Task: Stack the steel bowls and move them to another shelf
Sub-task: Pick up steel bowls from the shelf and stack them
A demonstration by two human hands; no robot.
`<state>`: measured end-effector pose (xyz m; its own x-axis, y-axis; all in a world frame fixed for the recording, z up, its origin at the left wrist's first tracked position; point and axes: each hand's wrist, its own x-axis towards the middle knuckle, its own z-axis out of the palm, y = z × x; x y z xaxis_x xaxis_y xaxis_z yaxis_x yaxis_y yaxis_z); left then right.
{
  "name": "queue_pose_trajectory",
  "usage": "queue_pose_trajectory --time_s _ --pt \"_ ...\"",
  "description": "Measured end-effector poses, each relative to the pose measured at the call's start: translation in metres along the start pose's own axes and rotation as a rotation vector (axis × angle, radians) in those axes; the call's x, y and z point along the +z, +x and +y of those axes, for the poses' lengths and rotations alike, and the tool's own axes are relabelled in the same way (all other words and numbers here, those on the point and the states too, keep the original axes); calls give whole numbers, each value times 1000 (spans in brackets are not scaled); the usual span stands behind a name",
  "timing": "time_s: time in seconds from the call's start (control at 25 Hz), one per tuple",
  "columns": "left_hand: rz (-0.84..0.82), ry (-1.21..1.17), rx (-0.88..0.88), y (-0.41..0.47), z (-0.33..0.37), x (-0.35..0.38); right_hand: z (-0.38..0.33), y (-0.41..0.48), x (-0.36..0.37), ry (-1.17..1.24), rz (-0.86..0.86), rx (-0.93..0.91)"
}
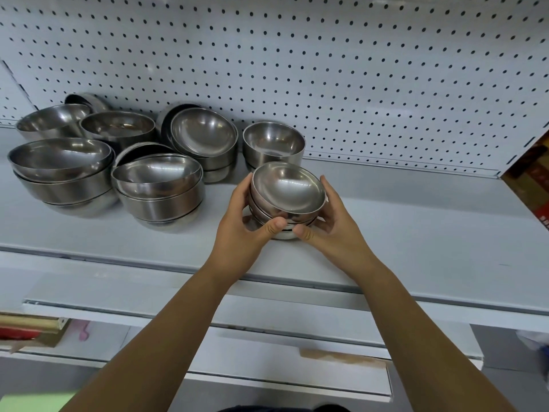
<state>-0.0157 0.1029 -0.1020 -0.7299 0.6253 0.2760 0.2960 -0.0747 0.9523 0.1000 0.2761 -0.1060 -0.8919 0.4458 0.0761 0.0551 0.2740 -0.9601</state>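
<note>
A small stack of steel bowls (286, 191) sits on the grey shelf (416, 233), its top bowl tilted toward me. My left hand (243, 227) grips the stack's left side and my right hand (329, 224) grips its right side, thumbs meeting at the front. Directly behind stands another small bowl stack (273, 142). To the left are a tilted stack (203, 135), a mid-size stack (157, 185) and a large stack (62, 171), with more bowls (117, 126) at the back left.
A white pegboard wall (356, 69) backs the shelf. The shelf's right half is bare grey surface. Lower shelves (267, 337) lie below, with red and tan items (26, 330) at the lower left. Coloured goods (531, 179) show past the right edge.
</note>
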Motion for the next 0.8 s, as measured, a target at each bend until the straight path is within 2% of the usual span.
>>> queue_pose_trajectory --time_s 0.2,0.28,0.44,0.52,0.6,0.64,0.72,0.8 --pt "-37 166 -52 -8 2 -9 -1 -2 1 -64 23 -40" --pt "133 276 24 -21 15 -13 -1 -2 0 -63 29 -40" --pt "601 692 381 -24 45 -47 -3 -3 -2 -47 16 -28" --pt "696 878 292 -16 50 -69 -5 -5 -2 -41 3 -29" --pt "693 998 125 -12 48 -87 -7 -6 -1 -42 -3 -27" --pt "665 1044 114 -11 44 -93 -7 -7 -1 -44 1 -26" --pt "611 1101 193 -12 40 -102 -8 -8 -1 -41 0 -29" --pt "584 1056 224 -10 41 -104 -10 -9 -1 -40 -7 -34"
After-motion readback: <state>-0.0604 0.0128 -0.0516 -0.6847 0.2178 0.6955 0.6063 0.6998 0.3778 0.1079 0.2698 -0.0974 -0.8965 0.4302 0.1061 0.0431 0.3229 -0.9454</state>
